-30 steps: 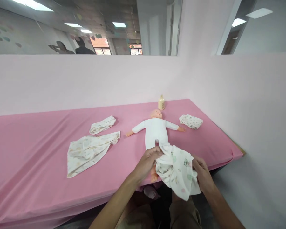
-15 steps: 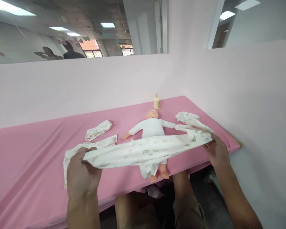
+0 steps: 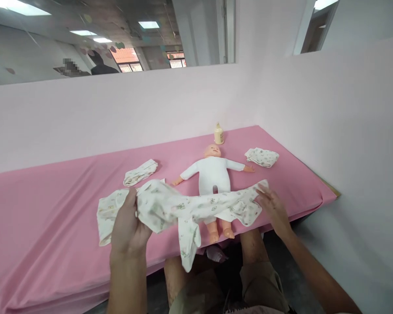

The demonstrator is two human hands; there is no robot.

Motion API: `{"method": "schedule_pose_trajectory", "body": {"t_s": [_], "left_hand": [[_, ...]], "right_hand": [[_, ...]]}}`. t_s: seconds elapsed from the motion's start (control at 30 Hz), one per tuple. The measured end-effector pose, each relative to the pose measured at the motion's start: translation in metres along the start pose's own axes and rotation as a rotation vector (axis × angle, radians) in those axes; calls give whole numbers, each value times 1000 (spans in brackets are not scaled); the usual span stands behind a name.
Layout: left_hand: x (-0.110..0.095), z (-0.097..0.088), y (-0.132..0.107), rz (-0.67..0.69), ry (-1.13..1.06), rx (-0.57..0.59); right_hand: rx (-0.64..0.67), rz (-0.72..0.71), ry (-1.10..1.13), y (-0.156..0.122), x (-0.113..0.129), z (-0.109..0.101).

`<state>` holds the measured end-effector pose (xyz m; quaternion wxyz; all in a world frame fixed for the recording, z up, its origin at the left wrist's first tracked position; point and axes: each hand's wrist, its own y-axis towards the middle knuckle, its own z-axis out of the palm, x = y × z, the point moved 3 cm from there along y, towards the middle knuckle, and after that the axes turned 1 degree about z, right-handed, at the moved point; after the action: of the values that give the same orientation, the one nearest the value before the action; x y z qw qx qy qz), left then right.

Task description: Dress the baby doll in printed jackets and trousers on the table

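A white printed baby garment [image 3: 199, 207] stretches loosely between my hands, with one narrow sleeve-like part dangling from its middle. My left hand [image 3: 131, 222] is closed around its bunched left end. At the other end, the fingers of my right hand [image 3: 273, 209] pinch the edge; the thumb is hidden. Behind the cloth, a baby doll [image 3: 214, 172] in a white long-sleeved suit lies on its back, arms spread and feet towards me. The garment covers part of its legs.
The pink-covered table [image 3: 52, 218] meets the walls at its back. Folded printed clothes [image 3: 261, 157] lie right of the doll. A rolled cloth [image 3: 140, 172] and a spread printed garment [image 3: 109, 211] are on the left. A cream pump bottle [image 3: 219, 134] stands beyond the doll's head.
The garment has gone from pulled taut to slack, and a part of it now hangs down. My hands have come closer together, uncovering the doll's torso and its right-side hand.
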<state>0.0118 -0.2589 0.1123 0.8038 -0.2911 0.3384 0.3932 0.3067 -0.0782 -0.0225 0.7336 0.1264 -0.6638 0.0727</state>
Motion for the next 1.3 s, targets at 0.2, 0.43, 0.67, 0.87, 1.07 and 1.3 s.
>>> {"method": "schedule_pose_trajectory", "body": {"t_s": [0.2,0.43,0.67,0.87,1.07,1.3], "left_hand": [[2,50,-35,-42,-109,268],[-16,65,-78,69,-6,257],[-15,32,-44,74,-76,191],[5,5,-12,619,290,-38],[80,16,-68,418,1166,585],[98,28,-65,381,1217,704]], "right_hand": [[439,-570,-607,-64,-4,65],[-124,-829,-614,-30,5,98],[197,-586,-274,-5,36,102],[223,222,254,10,60,93],[469,293,159,-3,91,106],[674,46,-103,-30,103,90]]}}
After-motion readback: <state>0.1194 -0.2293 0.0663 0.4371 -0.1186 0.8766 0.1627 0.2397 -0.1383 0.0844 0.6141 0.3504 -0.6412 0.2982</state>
